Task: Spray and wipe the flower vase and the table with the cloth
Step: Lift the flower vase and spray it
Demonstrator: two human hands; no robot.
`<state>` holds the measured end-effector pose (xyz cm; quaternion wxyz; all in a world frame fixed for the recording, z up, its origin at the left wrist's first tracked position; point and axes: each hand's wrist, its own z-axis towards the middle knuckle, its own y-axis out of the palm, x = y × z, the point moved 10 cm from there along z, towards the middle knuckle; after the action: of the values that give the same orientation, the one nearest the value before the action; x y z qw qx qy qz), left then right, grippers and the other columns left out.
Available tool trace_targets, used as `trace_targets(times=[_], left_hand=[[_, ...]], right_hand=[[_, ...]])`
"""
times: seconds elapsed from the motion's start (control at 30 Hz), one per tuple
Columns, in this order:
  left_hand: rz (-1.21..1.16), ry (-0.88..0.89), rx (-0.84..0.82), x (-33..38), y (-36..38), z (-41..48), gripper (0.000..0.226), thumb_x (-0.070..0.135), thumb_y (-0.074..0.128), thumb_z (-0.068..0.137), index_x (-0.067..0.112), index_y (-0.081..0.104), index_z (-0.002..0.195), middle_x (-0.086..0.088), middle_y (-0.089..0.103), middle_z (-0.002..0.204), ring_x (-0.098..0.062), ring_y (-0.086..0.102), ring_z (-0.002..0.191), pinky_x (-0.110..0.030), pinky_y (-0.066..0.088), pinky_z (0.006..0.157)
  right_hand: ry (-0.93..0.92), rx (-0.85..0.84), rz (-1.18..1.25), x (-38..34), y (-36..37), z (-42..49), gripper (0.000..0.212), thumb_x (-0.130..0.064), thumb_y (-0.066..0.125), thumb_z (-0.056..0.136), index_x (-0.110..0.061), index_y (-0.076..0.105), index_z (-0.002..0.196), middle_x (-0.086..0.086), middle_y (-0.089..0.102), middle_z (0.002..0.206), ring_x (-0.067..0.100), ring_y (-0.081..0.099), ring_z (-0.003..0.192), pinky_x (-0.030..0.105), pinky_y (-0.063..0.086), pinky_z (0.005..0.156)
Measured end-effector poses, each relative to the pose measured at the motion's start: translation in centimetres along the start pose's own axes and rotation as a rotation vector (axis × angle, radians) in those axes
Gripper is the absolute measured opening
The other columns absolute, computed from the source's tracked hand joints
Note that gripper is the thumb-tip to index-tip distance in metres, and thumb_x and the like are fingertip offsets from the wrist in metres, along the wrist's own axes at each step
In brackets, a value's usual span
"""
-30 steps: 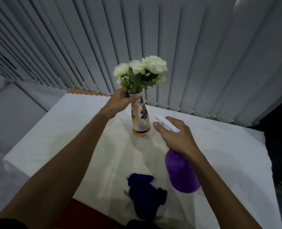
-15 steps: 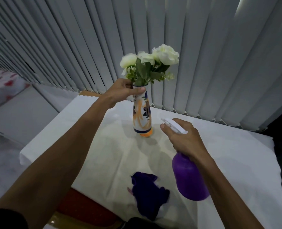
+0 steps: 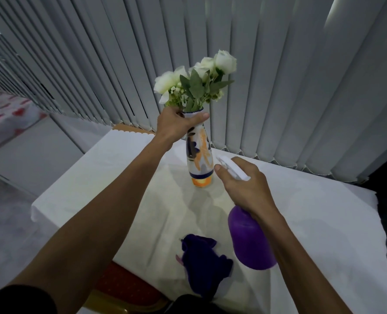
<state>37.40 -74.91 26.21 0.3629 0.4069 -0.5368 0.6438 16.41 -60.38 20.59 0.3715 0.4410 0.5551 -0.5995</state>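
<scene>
A tall white flower vase [image 3: 199,159] with orange and dark blue markings stands at the back of the table [image 3: 312,223], which has a white cloth cover. White roses [image 3: 197,75] fill its mouth. My left hand [image 3: 176,125] grips the vase at the neck. My right hand [image 3: 244,184] holds a purple spray bottle [image 3: 251,241] by its white trigger head, whose nozzle points at the vase's lower body from close by. A crumpled dark blue cloth [image 3: 201,257] lies on the table near the front edge, left of the bottle.
Grey vertical blinds [image 3: 278,75] hang right behind the table. A red upholstered chair seat with a gold frame [image 3: 124,288] sits under the table's near left edge. Grey floor lies to the left.
The vase's base has turned its orange band toward me and the flowers lean right. The bottle stays aimed at the vase. The view has shifted a little.
</scene>
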Motion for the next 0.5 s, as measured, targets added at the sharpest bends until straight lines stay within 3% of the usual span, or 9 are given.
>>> trace_targets(times=[0.07, 0.17, 0.4, 0.5], left_hand=[[0.014, -0.023, 0.039, 0.1, -0.6, 0.1, 0.076, 0.063, 0.089, 0.047, 0.023, 0.074, 0.11, 0.008, 0.076, 0.107, -0.013, 0.072, 0.098, -0.039, 0.062, 0.086], [0.058, -0.051, 0.095, 0.2, -1.5, 0.2, 0.081, 0.069, 0.087, 0.043, 0.023, 0.073, 0.109, 0.007, 0.076, 0.104, -0.013, 0.072, 0.095, -0.04, 0.063, 0.083], [0.124, -0.073, 0.154, -0.2, -2.1, 0.3, 0.093, 0.078, 0.082, 0.036, 0.025, 0.068, 0.111, 0.008, 0.074, 0.105, -0.017, 0.07, 0.098, -0.041, 0.061, 0.086], [0.1, -0.083, 0.159, -0.5, -2.1, 0.2, 0.091, 0.077, 0.083, 0.036, 0.025, 0.068, 0.11, 0.008, 0.074, 0.104, -0.016, 0.07, 0.096, -0.042, 0.062, 0.084]], right_hand=[[0.001, -0.027, -0.025, 0.7, 0.6, -0.6, 0.027, -0.046, 0.068, 0.094, -0.023, 0.066, 0.082, -0.008, 0.066, 0.071, 0.005, 0.058, 0.06, 0.011, 0.04, 0.049], [0.05, -0.056, -0.063, 2.6, 1.2, -1.9, 0.027, -0.044, 0.07, 0.094, -0.023, 0.064, 0.078, -0.011, 0.06, 0.06, 0.003, 0.055, 0.056, 0.013, 0.04, 0.05], [0.012, -0.03, -0.003, 1.4, 1.3, -2.2, 0.025, -0.043, 0.069, 0.096, -0.028, 0.063, 0.077, -0.017, 0.061, 0.062, 0.001, 0.056, 0.059, 0.009, 0.041, 0.052], [-0.017, -0.013, -0.009, 0.6, 1.4, -1.5, 0.026, -0.043, 0.069, 0.096, -0.027, 0.061, 0.076, -0.01, 0.059, 0.062, 0.003, 0.055, 0.059, 0.01, 0.041, 0.052]])
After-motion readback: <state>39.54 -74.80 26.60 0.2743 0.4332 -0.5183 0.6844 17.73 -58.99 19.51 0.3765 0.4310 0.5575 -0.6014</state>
